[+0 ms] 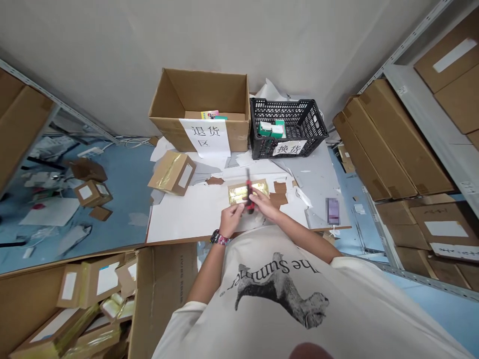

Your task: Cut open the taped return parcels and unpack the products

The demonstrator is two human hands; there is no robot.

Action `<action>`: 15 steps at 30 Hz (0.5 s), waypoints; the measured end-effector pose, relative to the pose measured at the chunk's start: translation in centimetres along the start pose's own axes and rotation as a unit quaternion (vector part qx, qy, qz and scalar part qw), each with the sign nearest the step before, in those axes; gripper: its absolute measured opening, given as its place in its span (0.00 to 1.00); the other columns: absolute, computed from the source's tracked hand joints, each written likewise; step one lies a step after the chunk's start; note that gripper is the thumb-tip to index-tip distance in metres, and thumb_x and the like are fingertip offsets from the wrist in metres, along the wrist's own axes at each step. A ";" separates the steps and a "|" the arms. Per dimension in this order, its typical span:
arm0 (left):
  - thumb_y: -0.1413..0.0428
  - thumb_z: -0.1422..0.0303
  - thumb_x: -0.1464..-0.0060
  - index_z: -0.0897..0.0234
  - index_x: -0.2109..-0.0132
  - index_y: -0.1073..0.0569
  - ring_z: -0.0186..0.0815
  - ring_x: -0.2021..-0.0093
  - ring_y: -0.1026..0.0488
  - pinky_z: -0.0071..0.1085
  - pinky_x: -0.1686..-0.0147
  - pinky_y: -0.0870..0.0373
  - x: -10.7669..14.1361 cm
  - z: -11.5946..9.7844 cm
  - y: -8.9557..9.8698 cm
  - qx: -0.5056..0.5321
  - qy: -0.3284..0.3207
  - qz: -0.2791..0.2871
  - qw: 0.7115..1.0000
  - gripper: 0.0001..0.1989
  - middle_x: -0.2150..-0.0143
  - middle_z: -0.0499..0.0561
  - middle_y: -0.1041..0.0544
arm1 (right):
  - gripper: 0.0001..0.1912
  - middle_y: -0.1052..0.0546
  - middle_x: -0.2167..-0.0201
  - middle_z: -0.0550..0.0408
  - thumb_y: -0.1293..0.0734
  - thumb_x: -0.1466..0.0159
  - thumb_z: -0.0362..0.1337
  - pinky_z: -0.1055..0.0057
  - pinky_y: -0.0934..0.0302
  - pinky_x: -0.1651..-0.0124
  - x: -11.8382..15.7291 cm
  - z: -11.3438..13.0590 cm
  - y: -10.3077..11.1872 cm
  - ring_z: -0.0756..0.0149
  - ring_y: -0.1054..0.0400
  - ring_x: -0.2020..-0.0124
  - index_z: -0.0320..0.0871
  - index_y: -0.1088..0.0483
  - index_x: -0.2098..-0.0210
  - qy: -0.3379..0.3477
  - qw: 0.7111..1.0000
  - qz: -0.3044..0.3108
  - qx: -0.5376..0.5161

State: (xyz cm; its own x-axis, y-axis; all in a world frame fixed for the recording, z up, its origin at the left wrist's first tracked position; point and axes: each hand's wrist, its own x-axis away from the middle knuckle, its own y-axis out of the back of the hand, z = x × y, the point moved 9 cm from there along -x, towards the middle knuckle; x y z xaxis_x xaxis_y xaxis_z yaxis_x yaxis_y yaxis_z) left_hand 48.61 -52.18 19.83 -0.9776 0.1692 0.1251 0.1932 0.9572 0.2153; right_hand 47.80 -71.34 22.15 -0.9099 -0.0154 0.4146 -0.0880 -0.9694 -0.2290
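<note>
In my right hand [263, 203] is a red and black utility knife [249, 198], its narrow grey blade pointing away from me and slightly blurred. Beneath and just beyond it, a small cardboard parcel [236, 193] wrapped in shiny yellowish tape lies on the white-covered table [179, 214]. My left hand [232, 219] is at the parcel's near side, fingers pinched close to the knife handle. What those fingers hold, if anything, is hidden. Torn pieces of brown cardboard [277, 199] lie to the right of the parcel.
A large open carton [168, 130] and a black plastic crate [258, 147] with green-white boxes stand at the back. A taped box [168, 172] sits left, a phone [333, 211] right. A big carton [145, 299] of parcels stands lower left; shelves [404, 89] flank the right.
</note>
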 end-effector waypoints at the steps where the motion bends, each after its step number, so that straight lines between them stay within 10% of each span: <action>1: 0.41 0.46 0.30 0.63 0.43 0.14 0.39 0.63 0.21 0.34 0.57 0.23 0.3 -0.7 -0.1 -0.009 0.002 0.005 1.000 0.27 0.63 0.52 0.17 | 0.31 0.16 0.60 0.57 0.22 0.35 0.54 0.63 0.21 0.56 -0.1 -0.1 0.2 0.60 0.18 0.62 0.52 0.28 0.37 -0.010 0.999 -0.014 -0.029; 10: 0.32 0.56 0.38 0.66 0.20 0.33 0.57 0.25 0.29 0.51 0.28 0.28 -2.6 1.6 3.7 -0.134 0.016 -0.066 0.989 0.44 0.24 0.70 0.28 | 0.26 0.33 0.75 0.67 0.35 0.27 0.62 0.74 0.43 0.77 0.5 0.3 8.5 0.71 0.43 0.79 0.48 0.28 0.46 0.005 0.983 -0.185 0.008; 15: 0.35 0.54 0.33 0.62 0.17 0.39 0.54 0.33 0.20 0.51 0.29 0.26 -3.9 5.6 2.3 -0.076 0.146 -0.016 0.986 0.45 0.27 0.66 0.23 | 0.22 0.26 0.68 0.63 0.31 0.33 0.51 0.72 0.40 0.74 1.0 -0.7 11.0 0.67 0.36 0.74 0.47 0.27 0.45 0.000 0.964 -0.257 0.073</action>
State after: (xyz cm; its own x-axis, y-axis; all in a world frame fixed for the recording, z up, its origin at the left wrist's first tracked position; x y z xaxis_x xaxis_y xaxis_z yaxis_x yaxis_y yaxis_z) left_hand 52.36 -49.37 14.44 -0.9220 0.0439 0.3847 0.1951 0.9109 0.3636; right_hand 45.64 -81.85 19.43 -0.7615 0.4764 0.4395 -0.4694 -0.8729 0.1329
